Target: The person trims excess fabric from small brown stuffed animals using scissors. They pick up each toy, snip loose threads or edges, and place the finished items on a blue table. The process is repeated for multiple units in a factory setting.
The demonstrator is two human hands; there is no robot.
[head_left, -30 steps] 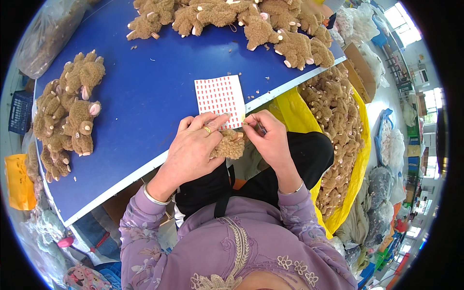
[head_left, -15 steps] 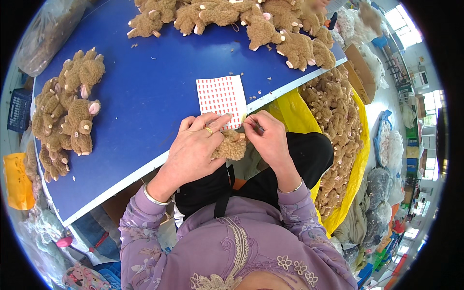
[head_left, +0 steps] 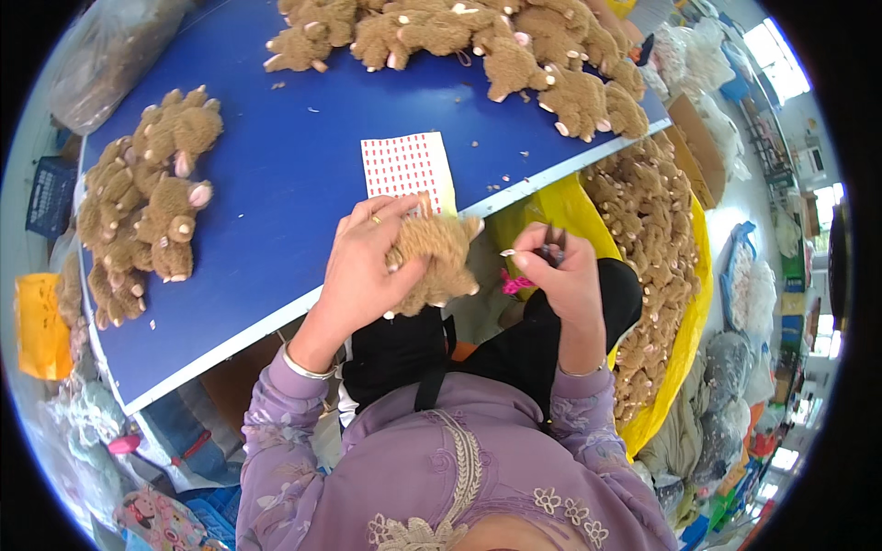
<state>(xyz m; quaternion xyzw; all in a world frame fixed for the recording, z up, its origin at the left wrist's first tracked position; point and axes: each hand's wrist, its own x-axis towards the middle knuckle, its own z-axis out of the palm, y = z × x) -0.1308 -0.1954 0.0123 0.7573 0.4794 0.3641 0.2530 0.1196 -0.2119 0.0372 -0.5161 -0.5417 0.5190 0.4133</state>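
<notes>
My left hand [head_left: 363, 266] is closed round a curly brown plush animal [head_left: 439, 257] at the table's near edge. Between the thumb and forefinger of my right hand [head_left: 565, 275] is a small white sticker [head_left: 507, 253], held a little right of the plush. The same hand keeps a dark two-pronged tool, apparently thread snips [head_left: 552, 241], among its fingers. Just beyond my left hand, a white sheet with rows of small red marks [head_left: 404, 165] lies on the blue table [head_left: 303, 184]; its near edge is partly covered.
Brown plush animals lie in a heap [head_left: 152, 193] at the table's left and in another [head_left: 496, 46] along the far side. More fill a yellow-lined sack [head_left: 657, 266] at my right. A pink ribbon-like thing [head_left: 516, 283] shows below my right hand.
My right hand has drawn back to the right from the sheet, with a small white sticker in its pinch. The left hand has raised the plush, which now shows more fully.
</notes>
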